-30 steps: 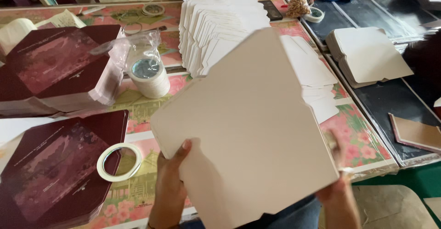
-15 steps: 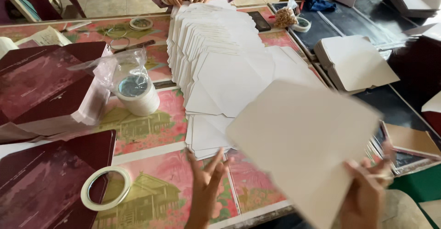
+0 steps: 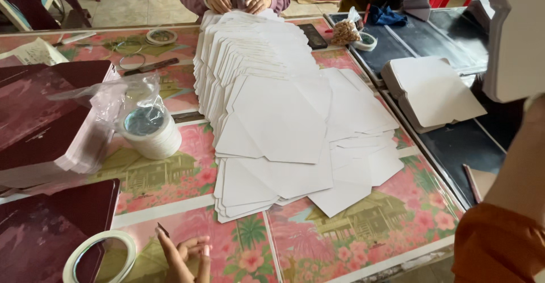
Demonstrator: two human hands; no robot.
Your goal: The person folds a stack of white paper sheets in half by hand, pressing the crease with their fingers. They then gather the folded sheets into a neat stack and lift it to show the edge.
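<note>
The left hand (image 3: 184, 254) rests low on the desk (image 3: 363, 226), fingers loosely spread, its grip released — nothing in it. It lies just beside a tape roll (image 3: 99, 257), with the fanned white die-cut card blanks (image 3: 278, 130) near above it. The right arm rises at the frame's right; a white card piece (image 3: 514, 33) shows up there, but I cannot tell whether that grip grasps it.

To lift a blank cleanly, a fingertip slid under the lowest free corner looks best — those near edges overhang loosely. Open room lies on the flowered cover below the stack; left is crowded by maroon boxes (image 3: 48, 118) and bagged tape rolls (image 3: 147, 130).
</note>
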